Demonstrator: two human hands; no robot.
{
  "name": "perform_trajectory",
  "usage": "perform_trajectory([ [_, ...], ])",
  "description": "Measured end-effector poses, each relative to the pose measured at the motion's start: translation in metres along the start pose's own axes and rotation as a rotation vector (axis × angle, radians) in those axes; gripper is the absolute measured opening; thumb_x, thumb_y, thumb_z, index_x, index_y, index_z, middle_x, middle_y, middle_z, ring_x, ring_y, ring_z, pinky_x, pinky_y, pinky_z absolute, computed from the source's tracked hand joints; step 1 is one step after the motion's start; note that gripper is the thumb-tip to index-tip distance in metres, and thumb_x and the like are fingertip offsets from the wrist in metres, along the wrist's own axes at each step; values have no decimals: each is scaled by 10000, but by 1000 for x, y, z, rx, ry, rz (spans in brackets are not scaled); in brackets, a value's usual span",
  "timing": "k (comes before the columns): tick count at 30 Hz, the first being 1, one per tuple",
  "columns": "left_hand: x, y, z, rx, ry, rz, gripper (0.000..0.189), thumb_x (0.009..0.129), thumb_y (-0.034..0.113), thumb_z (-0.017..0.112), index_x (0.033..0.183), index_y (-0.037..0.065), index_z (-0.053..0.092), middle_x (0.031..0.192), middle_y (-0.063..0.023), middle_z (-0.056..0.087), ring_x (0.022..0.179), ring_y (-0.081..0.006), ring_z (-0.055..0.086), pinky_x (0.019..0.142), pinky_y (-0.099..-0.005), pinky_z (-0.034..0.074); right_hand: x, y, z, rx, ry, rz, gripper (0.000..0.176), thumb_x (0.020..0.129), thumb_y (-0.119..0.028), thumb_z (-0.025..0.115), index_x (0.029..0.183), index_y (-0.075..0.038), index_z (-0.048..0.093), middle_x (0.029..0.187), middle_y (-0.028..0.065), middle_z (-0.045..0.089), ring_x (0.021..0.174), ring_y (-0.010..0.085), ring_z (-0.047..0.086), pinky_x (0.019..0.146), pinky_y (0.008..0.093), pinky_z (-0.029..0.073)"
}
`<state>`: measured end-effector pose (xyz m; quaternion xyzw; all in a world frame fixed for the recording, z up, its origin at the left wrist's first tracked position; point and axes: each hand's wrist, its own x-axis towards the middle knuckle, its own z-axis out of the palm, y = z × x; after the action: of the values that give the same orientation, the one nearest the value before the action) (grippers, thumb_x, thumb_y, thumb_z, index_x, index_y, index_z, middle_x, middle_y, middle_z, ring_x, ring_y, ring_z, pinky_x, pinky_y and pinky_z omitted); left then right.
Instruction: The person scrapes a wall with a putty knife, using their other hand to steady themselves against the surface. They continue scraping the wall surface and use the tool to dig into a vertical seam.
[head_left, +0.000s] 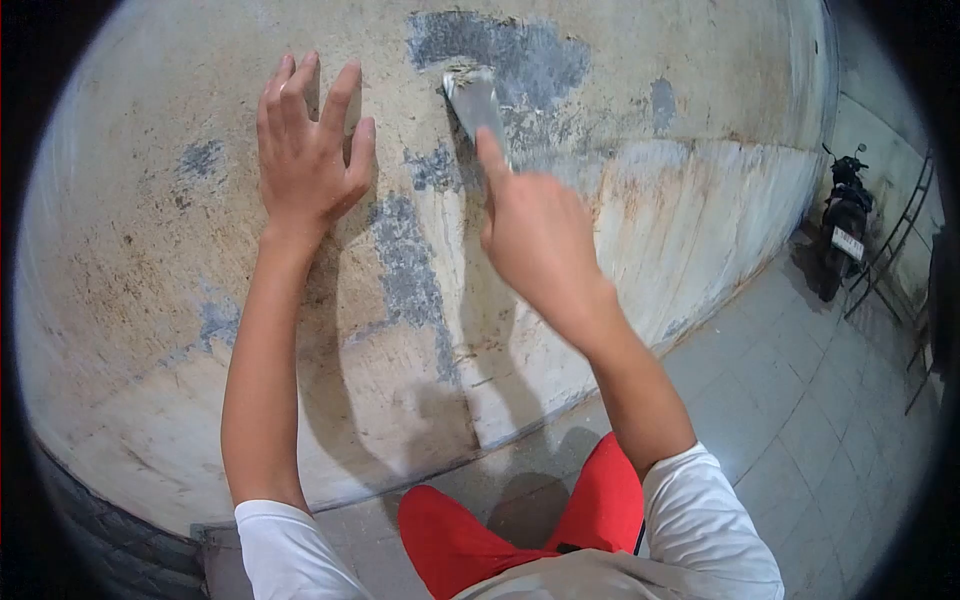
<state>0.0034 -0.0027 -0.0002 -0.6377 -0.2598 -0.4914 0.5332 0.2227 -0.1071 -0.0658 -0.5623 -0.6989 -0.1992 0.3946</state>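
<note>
Your right hand [535, 235] was closed tight on the scraper [475, 100], whose flat, dusty metal blade pointed up and a bit left from your fist, its tip touching the wall [130, 300] by a grey patch [520, 55], while your left hand [305, 160] lay flat, fingers apart, farther left.

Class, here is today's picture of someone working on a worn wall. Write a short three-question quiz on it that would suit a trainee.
1. True or false: the left hand lies flat and open against the wall.
2. What does the right hand press to the wall? A) paintbrush B) scraper C) hammer
3. Fill the gap: at the far right, on the tiled floor, stands a parked ____.

Key: 1 true; 2 B; 3 motorbike.
</note>
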Motion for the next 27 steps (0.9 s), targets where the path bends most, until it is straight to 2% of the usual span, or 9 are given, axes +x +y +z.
perform_trajectory([
  [3, 1, -1, -1, -8, -8, -5, 573, 953, 286, 655, 1510, 254, 526, 1510, -135, 439, 1483, -389, 362, 1214, -552, 316, 21, -3, -10, 80, 62, -17, 642, 867, -37, 613, 1497, 18, 503, 781, 264, 688, 730, 450, 688, 697, 572, 534],
  [5, -1, 0, -1, -12, -5, -1, 573, 952, 284, 655, 1511, 257, 527, 1510, -138, 438, 1482, -389, 362, 1214, -553, 319, 7, -7, -7, 12, 19, 45, 659, 850, -32, 612, 1497, 24, 499, 791, 256, 694, 742, 449, 688, 713, 560, 541],
  [9, -1, -1, 0, 3, -4, 4, 577, 951, 286, 656, 1513, 257, 526, 1515, -141, 434, 1481, -389, 363, 1211, -548, 326, -6, -6, -5, -2, -3, 24, 650, 850, -24, 593, 1491, 32, 500, 801, 255, 698, 757, 444, 690, 714, 557, 541],
  [15, -1, -1, 1, 3, -14, 3, 587, 953, 289, 654, 1522, 264, 513, 1527, -133, 429, 1486, -382, 359, 1215, -553, 321, 25, 0, -14, 58, 170, -24, 630, 867, -31, 592, 1488, 25, 503, 782, 255, 688, 751, 443, 688, 704, 553, 552],
  [17, -2, -2, 2, 2, -9, 4, 586, 955, 289, 651, 1523, 266, 511, 1528, -130, 428, 1487, -385, 356, 1218, -560, 316, -5, 0, -10, 38, 14, 17, 619, 893, -46, 591, 1502, 11, 495, 775, 252, 684, 741, 443, 685, 706, 545, 556],
  [20, -3, -3, 2, -5, -6, 8, 581, 956, 290, 652, 1521, 266, 515, 1529, -134, 428, 1485, -389, 360, 1215, -563, 316, -46, -1, 10, 10, -79, 110, 613, 911, -51, 588, 1514, -11, 491, 772, 249, 682, 732, 442, 681, 696, 549, 550],
  [24, -2, -3, 2, 7, -12, 15, 584, 956, 289, 653, 1522, 260, 515, 1530, -140, 426, 1482, -395, 366, 1211, -564, 316, -48, 2, 18, 68, -28, 108, 618, 908, -47, 593, 1519, -28, 497, 778, 245, 686, 723, 444, 679, 695, 556, 544],
  [26, -2, -2, 1, -2, -9, 16, 584, 952, 287, 657, 1519, 254, 519, 1531, -145, 423, 1480, -399, 370, 1210, -566, 314, -40, 0, 8, 107, -58, 74, 678, 820, 6, 583, 1493, 52, 509, 762, 261, 694, 719, 432, 717, 673, 533, 574],
  [27, -2, -2, 1, -4, -14, 16, 584, 952, 287, 657, 1519, 254, 519, 1531, -145, 423, 1480, -399, 370, 1210, -566, 314, -37, 1, 8, 108, -63, 78, 678, 820, 6, 583, 1493, 52, 509, 762, 261, 694, 719, 432, 717, 673, 533, 574],
])
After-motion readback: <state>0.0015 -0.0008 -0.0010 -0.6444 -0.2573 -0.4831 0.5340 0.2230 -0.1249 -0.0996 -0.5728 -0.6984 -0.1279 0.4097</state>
